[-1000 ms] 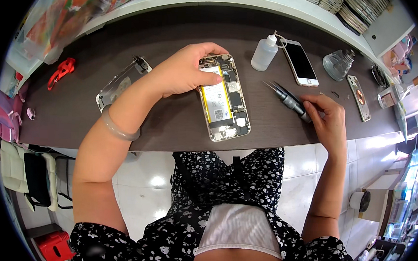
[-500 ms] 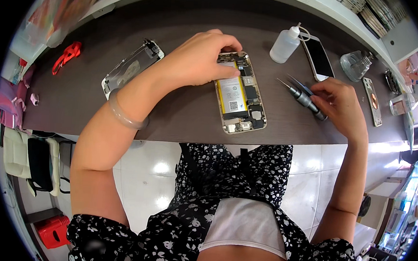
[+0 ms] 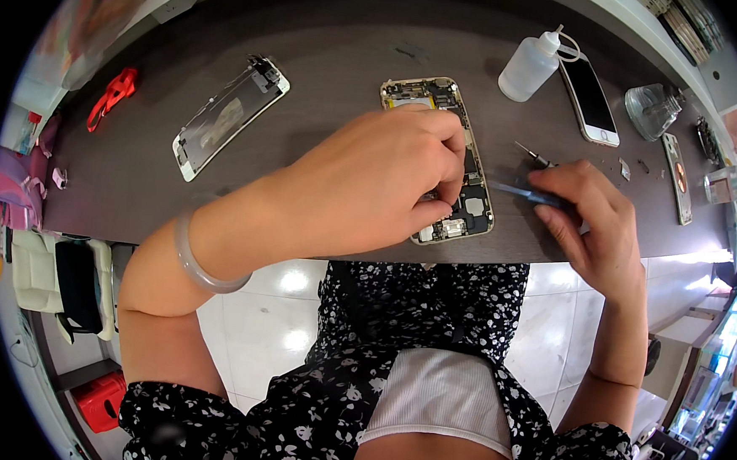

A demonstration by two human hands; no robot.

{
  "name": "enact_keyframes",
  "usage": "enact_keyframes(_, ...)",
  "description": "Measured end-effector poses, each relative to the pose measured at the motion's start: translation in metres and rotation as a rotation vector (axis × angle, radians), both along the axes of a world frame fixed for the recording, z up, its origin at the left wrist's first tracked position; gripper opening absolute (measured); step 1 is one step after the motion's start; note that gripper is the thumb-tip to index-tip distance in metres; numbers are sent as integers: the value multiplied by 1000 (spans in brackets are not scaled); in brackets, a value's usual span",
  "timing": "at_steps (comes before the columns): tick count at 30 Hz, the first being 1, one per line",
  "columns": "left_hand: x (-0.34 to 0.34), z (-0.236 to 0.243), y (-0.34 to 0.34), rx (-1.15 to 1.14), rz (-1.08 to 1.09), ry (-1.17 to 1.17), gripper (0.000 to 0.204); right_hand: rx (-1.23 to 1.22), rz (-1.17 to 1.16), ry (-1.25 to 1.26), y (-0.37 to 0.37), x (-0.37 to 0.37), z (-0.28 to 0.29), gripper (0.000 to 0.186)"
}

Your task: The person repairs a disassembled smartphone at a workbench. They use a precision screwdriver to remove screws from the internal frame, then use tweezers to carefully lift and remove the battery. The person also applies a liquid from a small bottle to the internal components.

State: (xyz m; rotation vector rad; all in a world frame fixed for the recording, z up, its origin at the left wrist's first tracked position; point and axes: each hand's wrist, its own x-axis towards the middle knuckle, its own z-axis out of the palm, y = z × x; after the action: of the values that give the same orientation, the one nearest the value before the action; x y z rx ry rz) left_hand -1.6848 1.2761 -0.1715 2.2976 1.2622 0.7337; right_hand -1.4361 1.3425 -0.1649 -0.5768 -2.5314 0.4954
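An opened phone [image 3: 474, 206] lies on the dark desk, battery and boards exposed. My left hand [image 3: 389, 176] covers much of it, fingers curled down onto its lower part; whatever they grip is hidden. My right hand [image 3: 592, 227] holds dark tweezers [image 3: 516, 190], fingers closed on them, tips pointing at the phone's right edge. A screwdriver [image 3: 533, 156] lies just beyond that hand. A detached screen panel [image 3: 227, 120] lies to the left.
Behind are a white squeeze bottle [image 3: 522, 71] and a white phone [image 3: 589, 100]. A glass jar [image 3: 648, 110], small parts [image 3: 625, 170] and a back housing [image 3: 677, 186] sit right. A red strap [image 3: 112, 96] lies far left. A shelf edges the desk's back.
My left hand has moved from the phone's top down over its middle and lower part. My right hand has lifted the tweezers away from the screwdriver and turned them toward the phone.
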Motion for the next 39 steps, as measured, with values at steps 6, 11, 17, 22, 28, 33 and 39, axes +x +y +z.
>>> enact_keyframes(6,4,-1,-6,4,21,41,9,168,54,-17,-1,0,-9,20)
enact_keyframes(11,2,-2,-6,-16,19,16,10,62,12,29,-5,-6,-13,20)
enact_keyframes(17,-10,4,1,-155,-1,-42,7,76,83,-44,-3,-6,-12,29)
enact_keyframes(22,-21,4,13,-245,-63,-152,9,149,96,-35,-5,-15,-10,27)
enact_keyframes(28,-22,3,12,-220,-61,-155,8,196,157,-34,-2,-20,-9,25)
enact_keyframes(33,-21,2,12,-258,-59,-187,9,233,190,-25,1,-21,-10,23)
enact_keyframes(39,-18,2,8,-214,-89,-156,16,78,183,-22,3,-17,-12,21)
